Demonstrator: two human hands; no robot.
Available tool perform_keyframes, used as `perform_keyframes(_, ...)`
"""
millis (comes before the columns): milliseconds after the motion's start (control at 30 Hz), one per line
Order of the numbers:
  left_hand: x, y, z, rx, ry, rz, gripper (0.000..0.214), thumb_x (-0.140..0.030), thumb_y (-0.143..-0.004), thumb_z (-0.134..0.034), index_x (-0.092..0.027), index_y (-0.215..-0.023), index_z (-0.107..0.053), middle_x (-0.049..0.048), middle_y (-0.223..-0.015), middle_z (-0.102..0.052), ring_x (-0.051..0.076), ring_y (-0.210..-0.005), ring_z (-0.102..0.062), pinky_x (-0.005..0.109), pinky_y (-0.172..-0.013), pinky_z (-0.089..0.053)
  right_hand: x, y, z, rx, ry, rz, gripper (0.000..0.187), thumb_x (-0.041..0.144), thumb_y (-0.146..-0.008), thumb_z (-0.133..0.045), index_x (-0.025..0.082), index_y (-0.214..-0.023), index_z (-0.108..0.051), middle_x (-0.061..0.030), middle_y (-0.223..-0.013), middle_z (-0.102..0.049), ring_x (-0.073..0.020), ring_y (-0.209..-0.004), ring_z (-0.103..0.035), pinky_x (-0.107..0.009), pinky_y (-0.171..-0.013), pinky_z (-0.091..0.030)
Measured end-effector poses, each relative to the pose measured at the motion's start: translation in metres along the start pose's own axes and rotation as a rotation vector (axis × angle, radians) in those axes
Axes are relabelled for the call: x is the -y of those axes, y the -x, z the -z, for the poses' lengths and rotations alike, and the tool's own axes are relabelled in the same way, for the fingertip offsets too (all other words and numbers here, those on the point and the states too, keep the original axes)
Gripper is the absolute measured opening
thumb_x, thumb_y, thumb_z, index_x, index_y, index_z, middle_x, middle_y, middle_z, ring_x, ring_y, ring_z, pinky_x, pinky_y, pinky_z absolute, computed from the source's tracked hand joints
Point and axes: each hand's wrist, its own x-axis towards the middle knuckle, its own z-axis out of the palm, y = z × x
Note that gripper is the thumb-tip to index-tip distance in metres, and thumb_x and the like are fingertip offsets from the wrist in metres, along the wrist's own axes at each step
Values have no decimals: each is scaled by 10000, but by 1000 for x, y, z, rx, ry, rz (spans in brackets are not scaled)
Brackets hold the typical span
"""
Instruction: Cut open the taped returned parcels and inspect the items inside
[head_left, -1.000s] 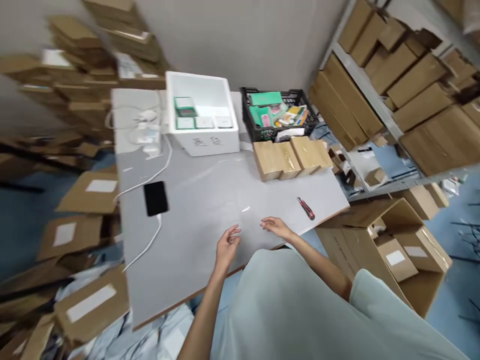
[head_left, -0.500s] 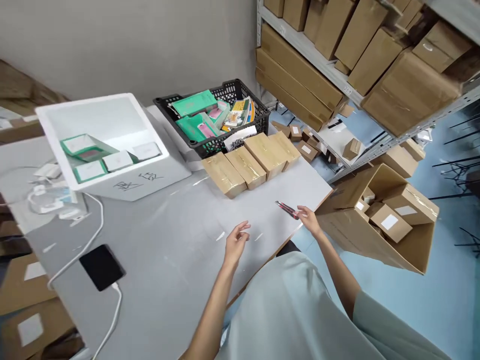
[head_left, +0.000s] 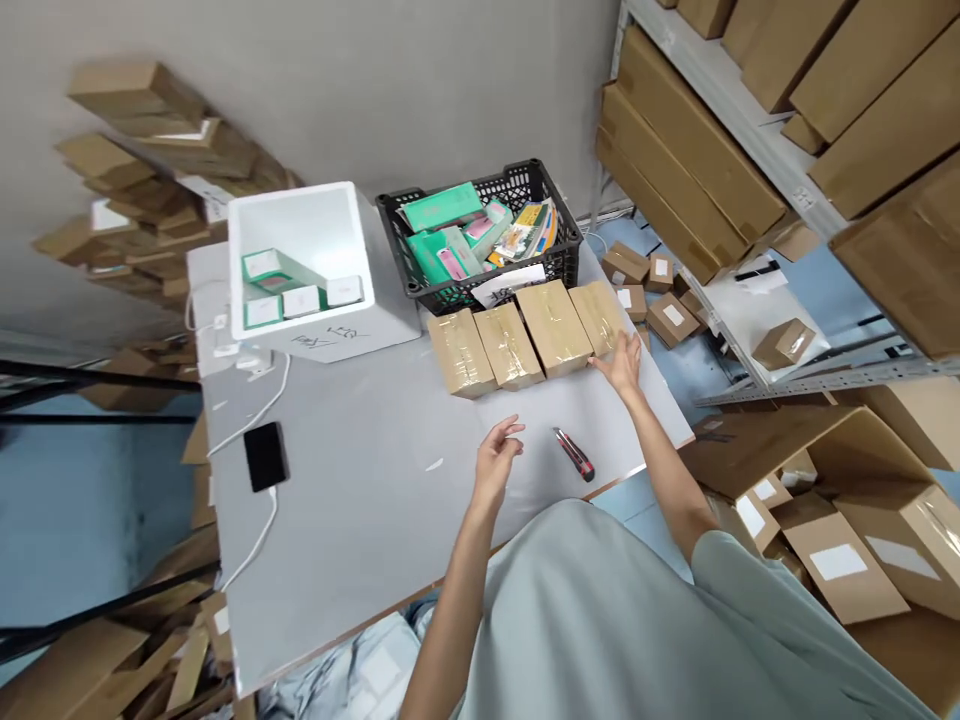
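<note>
On the table (head_left: 375, 480), the rightmost carton (head_left: 597, 314) points lengthwise wallward, left hand (head_left: 495, 458) empty, right hand's (head_left: 619, 370) grip unclear.

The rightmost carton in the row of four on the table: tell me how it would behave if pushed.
The rightmost carton looks fairly stiff, given its flat faces and straight edges. It seems unlikely to roll, being boxy and sitting flat on the table. Pushed left, it might nudge the neighbouring carton close beside it.
</note>
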Motion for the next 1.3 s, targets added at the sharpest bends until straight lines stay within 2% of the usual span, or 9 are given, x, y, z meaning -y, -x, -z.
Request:
perform_keyframes(200, -2, 14, -26, 96, -4, 59, 620, -354, -678, -728, -218, -1278, -809, 111, -1211, -830, 187, -851, -674, 371, -822, -585, -5, -17, -18, 16, -31, -24, 983, 380, -784, -931, 132, -1622, -479, -337, -1753, -337, -494, -1648, -346, -640, -1302, -399)
perform_keyframes(367, 3, 14, -22, 50, -9, 124, 638, -339, -624, -731, -211, -1243, -817, 113, -1210, -832, 198, -892, -678, 371, -840, -578, -22, 15, 0, -88, -46, -48, 932, 317, -731, -873, 158, -1586, -539, -273, -1642, -456, -458, -1557, -444, -602, -1267, -452)
perform_keyframes(467, 4, 11, -20, 59, -2, 116, 641, -342, -630, -740, -218, -1254, -820, 110, -1220, -833, 194, -882, -667, 374, -847, -573, -38, 63, 24, -165, -52, -67, 892, 391, -761, -850, 188, -1583, -569, -248, -1610, -487, -451, -1553, -430, -625, -1223, -493)
perform_keyframes(567, 9, 7, -16, 88, 3, 115, 642, -330, -642, -744, -225, -1271, -823, 115, -1250, -832, 195, -888, -673, 381, -861, -578, -50, 133, 55, -177, -25, -127, 869, 446, -789, -842, 203, -1590, -606, -238, -1630, -488, -454, -1557, -443, -633, -1202, -526)
perform_keyframes(733, 29, 0, 5, 153, 48, 121, 638, -366, -664, -790, -229, -1286, -820, 140, -1334, -816, 221, -953, -724, 422, -927, -607, -41, 256, 86, -133, 12, -165, 816, 520, -820, -845, 289, -1580, -661, -173, -1698, -476, -443, -1574, -491, -617, -1182, -586)
perform_keyframes(867, 48, -3, 50, 84, 116, 116, 546, -479, -760, -825, -235, -1248, -811, 166, -1462, -769, 325, -1318, -722, 495, -1112, -594, -11, 313, 73, -12, -118, -13, 818, 467, -799, -895, 299, -1570, -678, -151, -1693, -486, -386, -1584, -510, -559, -1181, -632)
perform_keyframes(1000, 70, 3, 130, -23, 115, 127, 489, -567, -885, -809, -272, -1275, -800, 147, -1624, -686, 363, -1581, -570, 553, -1248, -517, 38, 332, 35, 239, -243, 150, 853, 423, -752, -951, 301, -1555, -691, -148, -1691, -491, -359, -1587, -529, -526, -1160, -671)
perform_keyframes(1167, 110, 32, 251, -82, 173, 151, 536, -665, -954, -736, -246, -1284, -788, 176, -1580, -719, 358, -1522, -641, 562, -1262, -513, 114, 353, -22, 471, -28, 440, 908, 353, -719, -991, 326, -1572, -684, -144, -1729, -488, -405, -1619, -505, -595, -1285, -563)
perform_keyframes(1300, 144, 67, 319, -128, 238, 180, 562, -686, -994, -645, -224, -1283, -782, 187, -1522, -749, 334, -1423, -711, 517, -1182, -584, 155, 375, -69, 663, 97, 614, 944, 255, -745, -952, 281, -1626, -614, -175, -1788, -406, -409, -1679, -416, -592, -1319, -507)
